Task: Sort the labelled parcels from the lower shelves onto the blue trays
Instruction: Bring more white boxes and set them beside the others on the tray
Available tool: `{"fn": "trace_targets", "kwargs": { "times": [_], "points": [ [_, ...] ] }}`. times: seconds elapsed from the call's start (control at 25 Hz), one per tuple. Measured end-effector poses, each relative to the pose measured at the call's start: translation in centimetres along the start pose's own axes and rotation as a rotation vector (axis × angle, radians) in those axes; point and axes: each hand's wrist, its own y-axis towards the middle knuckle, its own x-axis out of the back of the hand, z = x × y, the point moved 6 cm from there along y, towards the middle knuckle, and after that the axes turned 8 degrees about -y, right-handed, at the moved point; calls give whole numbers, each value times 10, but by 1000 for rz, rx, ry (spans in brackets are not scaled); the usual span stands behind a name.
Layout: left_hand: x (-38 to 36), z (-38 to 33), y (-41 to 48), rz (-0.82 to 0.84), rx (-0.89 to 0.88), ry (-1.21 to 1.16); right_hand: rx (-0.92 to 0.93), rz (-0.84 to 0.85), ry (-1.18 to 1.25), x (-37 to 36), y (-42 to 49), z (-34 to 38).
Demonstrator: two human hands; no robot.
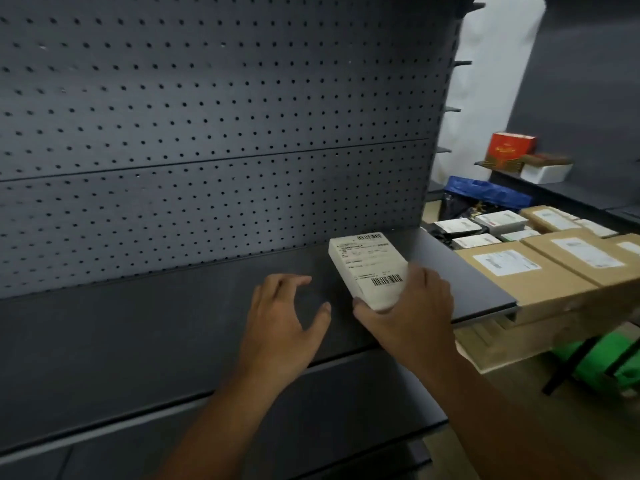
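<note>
Hands: two, both bare, reaching over the shelf from below.
Left hand (284, 320): fingers spread and loosely bent, holding nothing; it is over the shelf board, just left of the parcel and not touching it.
Right hand (412, 313): clamped on the near end of the white parcel, thumb on its left edge, fingers wrapped round its right side.
White parcel (367, 268): one small flat box, its label and barcodes facing up, tilted, over the right part of the shelf near the back panel; whether it rests on the board cannot be told.
Brown cardboard parcels (512, 271): four with white labels, stacked to the right of the shelf end, one cut by the frame edge.
Small dark parcels (453, 225): about four, white-labelled, behind the brown ones; blur prevents a firm count.
Surface: a dark grey shelf (138, 334), with a second board (311, 410) below it.
Back panel: grey pegboard (207, 116), in two sections.
Room: a far dark shelf (588, 199) carries one red box (512, 147) and one white box (545, 173); one blue plastic bag (485, 192) lies near it, and one green bag (602, 358) lies low at the right.
</note>
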Motion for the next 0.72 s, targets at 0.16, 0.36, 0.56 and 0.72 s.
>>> {"fn": "trace_targets", "kwargs": {
  "times": [0.16, 0.36, 0.56, 0.72],
  "points": [
    [54, 24, -32, -143, 80, 111, 168, 107, 91, -15, -13, 57],
    [151, 56, -101, -349, 254, 276, 428, 210, 246, -25, -61, 166],
    [265, 81, -213, -605, 469, 416, 698, 338, 455, -16, -147, 288],
    [345, 87, -302, -765, 634, 558, 864, 430, 580, -5, -220, 366]
  ]
}}
